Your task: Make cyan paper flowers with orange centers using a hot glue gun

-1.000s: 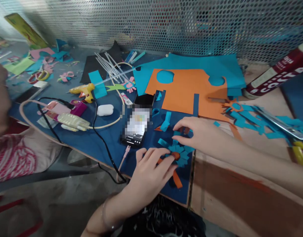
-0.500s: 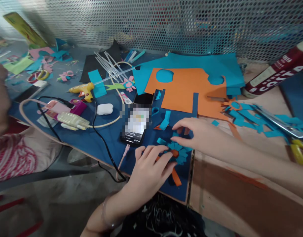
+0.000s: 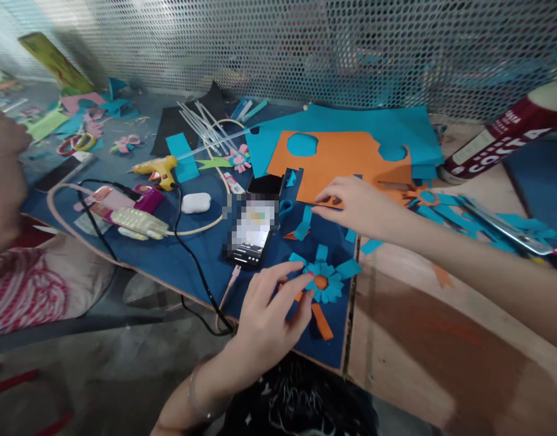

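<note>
A blue paper flower (image 3: 332, 290) with an orange centre lies on the blue tabletop near its front edge. My left hand (image 3: 270, 309) rests beside it with fingers apart, the fingertips at the flower's left petals; whether they touch is hard to tell. Some orange paper beneath that hand is partly hidden, and an orange strip (image 3: 322, 322) lies just below the flower. Above, my right hand (image 3: 349, 203) reaches in with thumb and finger a little apart, by a bent blue paper strip (image 3: 303, 224). No object shows between its fingers.
A phone (image 3: 251, 233) lies left of the flower. Orange sheet (image 3: 330, 163) and blue sheets (image 3: 364, 118) lie behind. Scissors (image 3: 505, 227), a bottle (image 3: 500, 136), a glue gun (image 3: 155, 169), an earbud case (image 3: 195, 203) and cables surround the spot. Another person's arm (image 3: 6, 175) is at left.
My right hand has moved up and away from the flower to the bent blue strip. My left fingers have drawn back slightly, leaving more petals and nearby blue strips visible.
</note>
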### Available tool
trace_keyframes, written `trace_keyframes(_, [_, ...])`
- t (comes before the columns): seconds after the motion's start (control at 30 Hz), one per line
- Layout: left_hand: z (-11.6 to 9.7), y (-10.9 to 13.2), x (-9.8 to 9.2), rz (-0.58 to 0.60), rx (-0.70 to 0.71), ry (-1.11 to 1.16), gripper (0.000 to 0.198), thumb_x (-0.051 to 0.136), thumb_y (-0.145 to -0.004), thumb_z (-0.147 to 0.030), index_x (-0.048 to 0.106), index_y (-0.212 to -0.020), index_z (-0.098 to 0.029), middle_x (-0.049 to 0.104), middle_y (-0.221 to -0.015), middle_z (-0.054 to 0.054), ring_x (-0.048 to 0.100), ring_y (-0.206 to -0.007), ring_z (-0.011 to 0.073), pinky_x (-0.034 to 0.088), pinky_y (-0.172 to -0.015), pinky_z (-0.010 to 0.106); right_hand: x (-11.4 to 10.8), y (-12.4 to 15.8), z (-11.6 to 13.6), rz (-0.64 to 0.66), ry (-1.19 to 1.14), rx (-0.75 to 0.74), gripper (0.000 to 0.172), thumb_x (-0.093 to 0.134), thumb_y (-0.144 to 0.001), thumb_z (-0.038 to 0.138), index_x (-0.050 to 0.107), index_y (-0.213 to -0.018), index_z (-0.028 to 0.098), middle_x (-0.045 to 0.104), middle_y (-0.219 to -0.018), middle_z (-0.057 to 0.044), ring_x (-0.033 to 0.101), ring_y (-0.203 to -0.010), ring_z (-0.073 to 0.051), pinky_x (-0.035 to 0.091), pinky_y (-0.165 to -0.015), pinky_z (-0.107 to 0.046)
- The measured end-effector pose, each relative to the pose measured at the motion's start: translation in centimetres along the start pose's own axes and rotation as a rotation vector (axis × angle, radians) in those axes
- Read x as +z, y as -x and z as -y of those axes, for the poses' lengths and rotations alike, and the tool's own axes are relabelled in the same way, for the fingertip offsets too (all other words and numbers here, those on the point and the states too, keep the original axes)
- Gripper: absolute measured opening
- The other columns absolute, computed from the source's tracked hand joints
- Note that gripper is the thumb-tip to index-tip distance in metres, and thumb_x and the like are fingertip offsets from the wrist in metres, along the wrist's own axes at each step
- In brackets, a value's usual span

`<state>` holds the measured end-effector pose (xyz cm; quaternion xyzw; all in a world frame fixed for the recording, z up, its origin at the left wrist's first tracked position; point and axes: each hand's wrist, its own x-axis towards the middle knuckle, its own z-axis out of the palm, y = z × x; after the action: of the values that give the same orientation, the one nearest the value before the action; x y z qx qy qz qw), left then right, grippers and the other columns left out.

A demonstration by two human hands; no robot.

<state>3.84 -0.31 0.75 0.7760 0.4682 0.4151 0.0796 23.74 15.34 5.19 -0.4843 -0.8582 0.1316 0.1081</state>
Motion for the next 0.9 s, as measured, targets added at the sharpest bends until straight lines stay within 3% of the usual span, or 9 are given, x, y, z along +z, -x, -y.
trace_keyframes(0.13, [0.2, -0.1, 0.0, 0.001, 0.015, 0.0, 0.022, 0.061, -0.089, -0.012, 0.066, -0.109, -0.02, 0.069, -0.11, 0.009, 0.067, -0.092, 0.0191, 0.058, -0.081, 0.036, 0.7, -1.9, 0.4, 0.066, -0.071, 0.037, 0.031, 0.061, -0.083, 0.043, 0.075, -0.096, 0.017, 0.072, -0.102, -0.011, 0.064, -0.095, -0.027, 0.052, -0.083, -0.043])
trace_keyframes(0.27, [0.3, -0.1, 0.0, 0.013, 0.021, 0.004, 0.019, 0.062, -0.089, -0.011, 0.067, -0.106, -0.019, 0.071, -0.105, 0.008, 0.067, -0.092, 0.0194, 0.057, -0.083, 0.037, 0.9, -1.9, 0.7, 0.107, -0.161, 0.081, 0.025, 0.061, -0.082, 0.035, 0.073, -0.094, 0.017, 0.073, -0.102, -0.01, 0.066, -0.091, -0.025, 0.053, -0.082, -0.041])
trace_keyframes(0.57, [0.8, -0.2, -1.0, 0.034, 0.002, -0.021, 0.018, 0.061, -0.09, -0.011, 0.067, -0.105, -0.02, 0.073, -0.103, 0.005, 0.067, -0.095, 0.0194, 0.055, -0.086, 0.036, -0.8, -1.2, 0.9, -0.039, -0.175, 0.139, 0.021, 0.061, -0.083, 0.033, 0.07, -0.094, 0.018, 0.073, -0.101, -0.009, 0.067, -0.091, -0.024, 0.052, -0.081, -0.04])
trace_keyframes(0.77, [2.3, -2.3, -2.2, -0.039, -0.119, -0.012, 0.027, 0.059, -0.093, -0.015, 0.061, -0.119, -0.02, 0.071, -0.108, 0.006, 0.067, -0.098, 0.0178, 0.057, -0.087, 0.033, -2.8, 0.2, 3.4, -0.145, -0.06, -0.17, 0.02, 0.056, -0.087, 0.034, 0.069, -0.096, 0.02, 0.07, -0.1, -0.008, 0.064, -0.093, -0.024, 0.05, -0.082, -0.039])
trace_keyframes(0.9, [3.0, -3.4, -2.3, 0.018, -0.232, 0.183, 0.046, 0.063, -0.091, -0.018, 0.05, -0.135, -0.023, 0.069, -0.118, 0.006, 0.068, -0.101, 0.0176, 0.059, -0.082, 0.03, -2.2, 2.1, 5.7, -0.112, -0.065, -0.421, 0.019, 0.054, -0.091, 0.029, 0.068, -0.098, 0.018, 0.068, -0.099, -0.008, 0.062, -0.097, -0.023, 0.047, -0.083, -0.037])
